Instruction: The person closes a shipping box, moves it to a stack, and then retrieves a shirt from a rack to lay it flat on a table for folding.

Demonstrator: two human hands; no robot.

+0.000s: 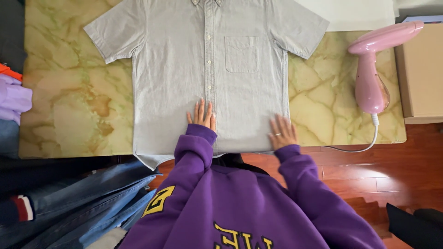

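Note:
A light grey short-sleeved button shirt (184, 69) lies flat, front up, on a marbled yellow-green table (69, 101), collar at the far side, a chest pocket on the right. My left hand (201, 116) rests flat on the shirt's lower middle, beside the button placket, fingers together. Near the lower right hem my right hand (281, 133) lies flat with fingers spread, a ring on one finger. Neither hand holds anything. Purple sleeves cover both arms.
A pink handheld garment steamer (371, 74) stands on the table's right side, its white cord (364, 146) looping over the near edge. A cardboard box (422, 69) sits at far right. Denim clothes (92, 198) lie piled at lower left, purple fabric (13, 99) at left. Red wooden floor (369, 170) lies below.

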